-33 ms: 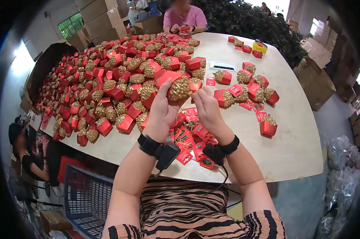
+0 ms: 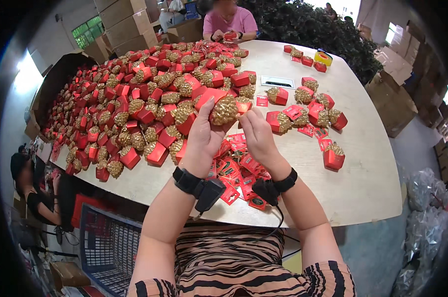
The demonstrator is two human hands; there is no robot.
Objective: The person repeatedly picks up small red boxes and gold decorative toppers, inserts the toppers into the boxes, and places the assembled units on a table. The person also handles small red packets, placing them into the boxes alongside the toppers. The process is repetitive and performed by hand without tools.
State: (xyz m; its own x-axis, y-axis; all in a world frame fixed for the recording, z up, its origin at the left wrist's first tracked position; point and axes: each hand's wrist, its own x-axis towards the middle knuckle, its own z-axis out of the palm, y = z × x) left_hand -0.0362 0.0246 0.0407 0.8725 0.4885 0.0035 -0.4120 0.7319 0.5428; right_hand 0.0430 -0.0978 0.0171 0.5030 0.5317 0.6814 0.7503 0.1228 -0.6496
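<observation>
Over the table's near middle, my left hand [image 2: 203, 139] holds a gold glittery pine cone ornament [image 2: 224, 111] with a red card box around one end. The box points left and away, the gold end toward my right. Close beside the gold end, my right hand [image 2: 257, 131] has thumb and fingers pinched together. Whatever is between those fingertips is too small to make out. A small red piece [image 2: 243, 105] shows between the ornament and the right fingertips. Below both hands lies a loose pile of red hang tags [image 2: 239, 166].
A large heap of boxed gold ornaments [image 2: 149, 99] covers the table's left side. Several more ornaments [image 2: 313, 115] with tags stand at right. Behind them are a yellow tape roll [image 2: 323, 58] and a white card with a dark pen [image 2: 277, 82]. A co-worker [image 2: 230, 22] sits opposite. A blue crate [image 2: 107, 247] stands lower left.
The held ornament and my left hand have shifted very slightly to the right. Both hands keep the same grip.
</observation>
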